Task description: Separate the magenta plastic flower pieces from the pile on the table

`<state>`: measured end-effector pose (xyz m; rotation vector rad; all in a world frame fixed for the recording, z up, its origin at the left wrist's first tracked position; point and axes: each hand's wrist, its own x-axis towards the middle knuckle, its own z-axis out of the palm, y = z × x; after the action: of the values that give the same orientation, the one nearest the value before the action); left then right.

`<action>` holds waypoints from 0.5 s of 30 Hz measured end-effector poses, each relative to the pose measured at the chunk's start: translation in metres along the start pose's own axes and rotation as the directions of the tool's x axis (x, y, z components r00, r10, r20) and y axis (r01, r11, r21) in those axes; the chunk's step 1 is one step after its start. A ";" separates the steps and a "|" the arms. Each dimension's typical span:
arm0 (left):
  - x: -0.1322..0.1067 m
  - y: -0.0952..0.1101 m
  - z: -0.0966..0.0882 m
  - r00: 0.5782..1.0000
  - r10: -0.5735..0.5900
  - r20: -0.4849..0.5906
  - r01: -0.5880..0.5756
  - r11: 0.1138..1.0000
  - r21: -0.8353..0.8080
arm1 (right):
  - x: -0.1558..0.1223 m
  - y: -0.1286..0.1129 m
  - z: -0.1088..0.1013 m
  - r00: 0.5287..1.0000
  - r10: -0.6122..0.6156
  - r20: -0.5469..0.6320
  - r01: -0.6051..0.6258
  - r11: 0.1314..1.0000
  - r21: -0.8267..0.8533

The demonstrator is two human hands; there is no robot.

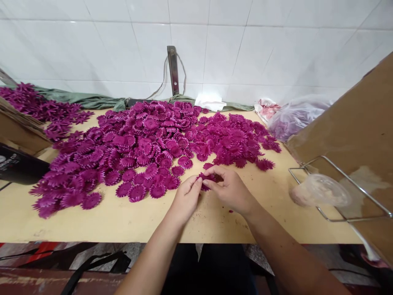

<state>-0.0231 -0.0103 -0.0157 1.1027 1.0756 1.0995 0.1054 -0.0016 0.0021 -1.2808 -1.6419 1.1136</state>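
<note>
Between my two hands is a purple artificial flower head (206, 187), held just above the table near its front. My left hand (188, 196) pinches its left side with thumb and fingers together. From the right, my right hand (231, 189) grips the same flower head with bent fingers and thumb, which hide part of it. A large heap of purple flower heads (150, 127) with curled petals lies beyond and to the left of my hands. Another pile of flatter purple flower heads (235, 137) spreads behind my right hand.
Star-shaped purple pieces (58, 110) lie at the far left, by a dark cup (21, 166). On the right are a wire stand (356, 188), a clear plastic tub (325, 190), cardboard (346, 123) and a plastic bag (294, 116). White tissue (210, 101) lies near the tiled wall.
</note>
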 end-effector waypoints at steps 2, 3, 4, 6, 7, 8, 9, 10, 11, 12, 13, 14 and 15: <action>0.001 0.001 -0.001 1.000 0.003 -0.001 -0.003 0.999 0.037 | 0.001 0.003 0.002 0.999 -0.032 -0.034 0.031 0.999 -0.027; 0.002 0.002 -0.002 1.000 -0.004 -0.009 0.004 0.999 0.034 | 0.001 0.005 0.003 0.998 -0.051 -0.043 0.049 0.998 -0.042; 0.002 0.003 -0.002 1.000 -0.011 -0.025 0.012 1.000 0.014 | 0.001 0.005 0.003 0.996 -0.070 -0.057 0.067 0.996 -0.061; 0.002 0.005 -0.002 0.998 -0.028 -0.055 0.025 0.999 -0.046 | 0.001 0.005 0.001 0.990 -0.101 -0.102 0.091 0.991 -0.100; 0.002 0.006 -0.003 0.997 -0.034 -0.068 0.029 0.997 -0.071 | 0.000 0.003 0.000 0.986 -0.108 -0.126 0.094 0.989 -0.115; 0.002 0.007 -0.003 0.996 -0.037 -0.078 0.031 0.996 -0.085 | -0.001 0.001 -0.001 0.983 -0.114 -0.147 0.094 0.987 -0.133; 0.002 0.007 -0.003 0.996 -0.037 -0.086 0.029 0.996 -0.087 | -0.002 -0.002 -0.002 0.979 -0.125 -0.160 0.100 0.983 -0.156; 0.002 0.008 -0.003 0.995 -0.033 -0.090 0.026 0.997 -0.077 | -0.004 -0.005 -0.002 0.977 -0.144 -0.161 0.112 0.976 -0.189; 0.002 0.008 -0.003 0.995 -0.029 -0.093 0.023 0.998 -0.061 | -0.006 -0.008 -0.003 0.973 -0.168 -0.156 0.129 0.964 -0.233; 0.002 0.008 -0.003 0.995 -0.023 -0.099 0.018 0.999 -0.045 | -0.007 -0.011 -0.002 0.969 -0.196 -0.151 0.148 0.948 -0.281; 0.002 0.008 -0.003 0.994 -0.017 -0.104 0.013 0.999 -0.030 | -0.008 -0.013 -0.002 0.964 -0.222 -0.148 0.165 0.931 -0.326; 0.003 0.007 -0.003 0.994 -0.010 -0.111 0.008 1.000 -0.018 | -0.009 -0.015 -0.001 0.960 -0.239 -0.148 0.174 0.917 -0.358; 0.003 0.006 -0.003 0.993 -0.006 -0.120 0.005 1.000 -0.010 | -0.009 -0.016 0.000 0.959 -0.244 -0.148 0.174 0.912 -0.371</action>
<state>-0.0268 -0.0062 -0.0104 1.0361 1.1655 1.1773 0.1029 -0.0124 0.0165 -1.3469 -1.8359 0.5584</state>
